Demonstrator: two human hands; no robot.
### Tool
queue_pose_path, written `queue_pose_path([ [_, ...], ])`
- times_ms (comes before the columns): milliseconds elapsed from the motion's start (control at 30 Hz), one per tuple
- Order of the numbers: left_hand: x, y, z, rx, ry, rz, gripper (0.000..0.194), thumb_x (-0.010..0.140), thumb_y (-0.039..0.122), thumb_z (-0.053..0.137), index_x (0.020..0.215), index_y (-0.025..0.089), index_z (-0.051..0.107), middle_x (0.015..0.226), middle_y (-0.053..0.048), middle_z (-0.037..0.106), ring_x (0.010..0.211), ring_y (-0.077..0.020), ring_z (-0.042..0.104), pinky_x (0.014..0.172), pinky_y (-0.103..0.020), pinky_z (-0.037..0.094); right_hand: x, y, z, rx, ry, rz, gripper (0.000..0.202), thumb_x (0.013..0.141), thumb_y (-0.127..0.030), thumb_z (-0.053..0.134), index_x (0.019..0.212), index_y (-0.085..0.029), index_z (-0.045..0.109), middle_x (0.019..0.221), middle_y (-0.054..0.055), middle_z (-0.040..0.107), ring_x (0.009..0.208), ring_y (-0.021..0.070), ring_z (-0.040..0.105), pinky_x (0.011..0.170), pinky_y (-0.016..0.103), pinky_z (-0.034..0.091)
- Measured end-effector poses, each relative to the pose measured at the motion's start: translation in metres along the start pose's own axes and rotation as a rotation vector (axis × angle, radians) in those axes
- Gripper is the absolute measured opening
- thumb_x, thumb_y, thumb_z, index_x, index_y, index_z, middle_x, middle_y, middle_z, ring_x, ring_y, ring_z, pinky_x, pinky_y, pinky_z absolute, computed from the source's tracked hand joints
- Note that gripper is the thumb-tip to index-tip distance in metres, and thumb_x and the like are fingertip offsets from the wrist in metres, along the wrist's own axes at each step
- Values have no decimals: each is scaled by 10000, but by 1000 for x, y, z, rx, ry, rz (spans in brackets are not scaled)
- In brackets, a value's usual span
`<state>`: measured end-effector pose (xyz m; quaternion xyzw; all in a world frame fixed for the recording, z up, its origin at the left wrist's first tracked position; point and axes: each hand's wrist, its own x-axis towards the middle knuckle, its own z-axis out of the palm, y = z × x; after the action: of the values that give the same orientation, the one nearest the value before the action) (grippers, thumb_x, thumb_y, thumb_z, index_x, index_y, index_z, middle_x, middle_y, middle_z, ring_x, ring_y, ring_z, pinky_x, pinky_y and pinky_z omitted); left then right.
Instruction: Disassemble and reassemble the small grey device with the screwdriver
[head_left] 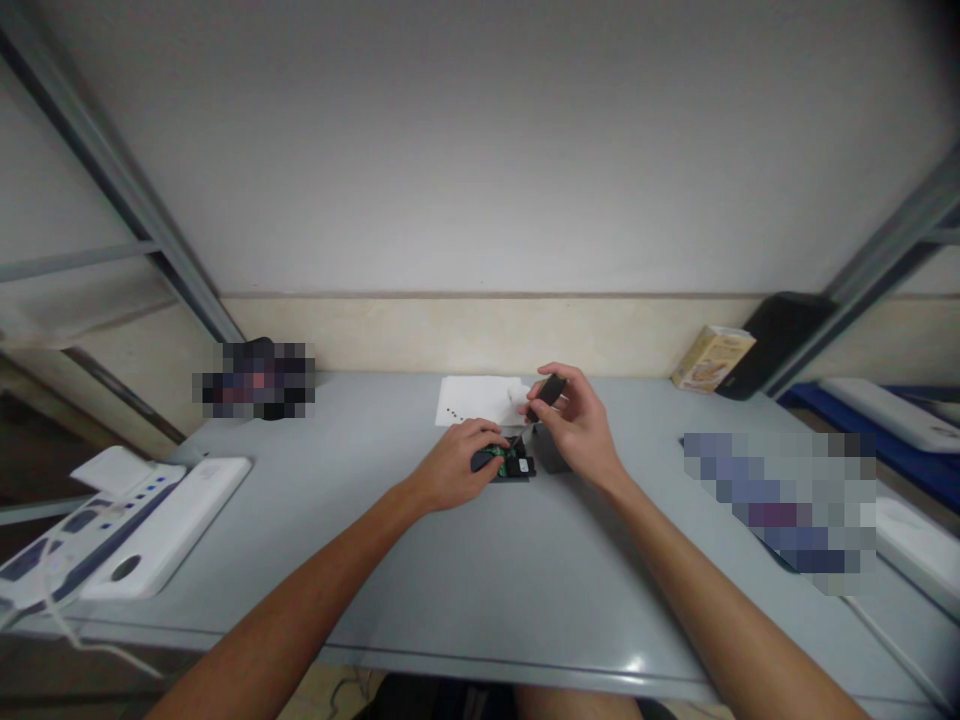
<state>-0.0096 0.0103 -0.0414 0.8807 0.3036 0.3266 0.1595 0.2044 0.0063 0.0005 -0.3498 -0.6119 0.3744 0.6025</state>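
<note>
My left hand (459,466) is closed around the left side of a small opened black device (517,468) with a green circuit board. The device lies flat on the grey table, partly covered by my fingers. Above and to the right of it, my right hand (577,425) grips a small black rectangular block (547,397) between thumb and fingers. A thin strip shows between block and device; whether it joins them I cannot tell. Behind lies a white sheet of paper (480,395) with several tiny dark pieces on it, too small to name.
On the grey table (420,570), a white power strip (45,545) and a white flat slab (176,520) lie at left. A yellow box (712,358) and a black case (780,340) stand at back right. Blurred-out items sit at both sides; a wall closes the back.
</note>
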Motion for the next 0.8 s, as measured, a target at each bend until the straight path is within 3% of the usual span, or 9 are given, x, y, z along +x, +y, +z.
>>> queue_pose_path([
  [500, -1, -3, 2, 11, 6, -16, 208, 939, 218, 629, 1135, 235, 695, 1189, -75, 671, 1137, -235, 617, 1031, -422, 497, 1, -5, 1, 25, 21, -5, 401, 860, -329, 737, 1199, -298, 524, 946, -11, 626, 782, 159, 703, 752, 326, 575],
  [800, -1, -6, 5, 0, 28, -20, 93, 955, 247, 632, 951, 218, 720, 1139, -76, 674, 1096, -222, 629, 1008, -401, 503, 2, -6, 1, 89, 57, 1, 424, 851, -343, 756, 1198, -302, 516, 937, -11, 623, 775, 165, 707, 740, 336, 588],
])
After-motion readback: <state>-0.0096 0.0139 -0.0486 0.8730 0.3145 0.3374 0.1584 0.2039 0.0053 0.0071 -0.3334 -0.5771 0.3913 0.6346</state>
